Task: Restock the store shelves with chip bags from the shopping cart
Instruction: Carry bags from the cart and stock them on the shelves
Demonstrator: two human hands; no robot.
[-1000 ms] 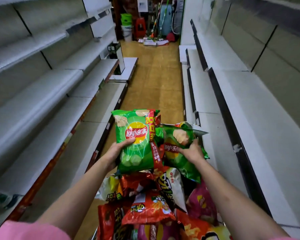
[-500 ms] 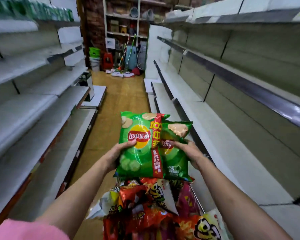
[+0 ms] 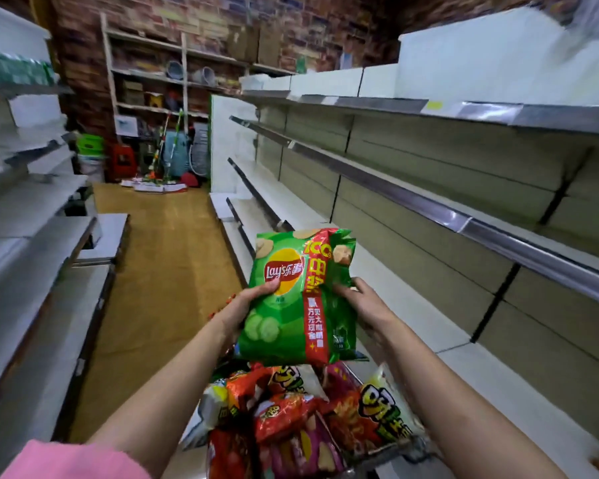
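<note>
Chip bags: a green bag (image 3: 284, 299) is being held upright above the cart (image 3: 405, 447), with a second green bag (image 3: 341, 271) tucked behind its right edge. Left hand (image 3: 246, 305) is gripping the front bag's left side, thumb lying across the logo. Right hand (image 3: 363, 302) is gripping the rear bag, fingers curling round its edge. More bags (image 3: 291, 416), red, orange and purple, are lying heaped in the cart below. Bare shelves (image 3: 412, 198) are running along the right, just beside the bags.

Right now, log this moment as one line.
stage: carrying | left hand: grips front green bag | right hand: grips rear green bag | cart: bags remain | right shelves: bare
</note>
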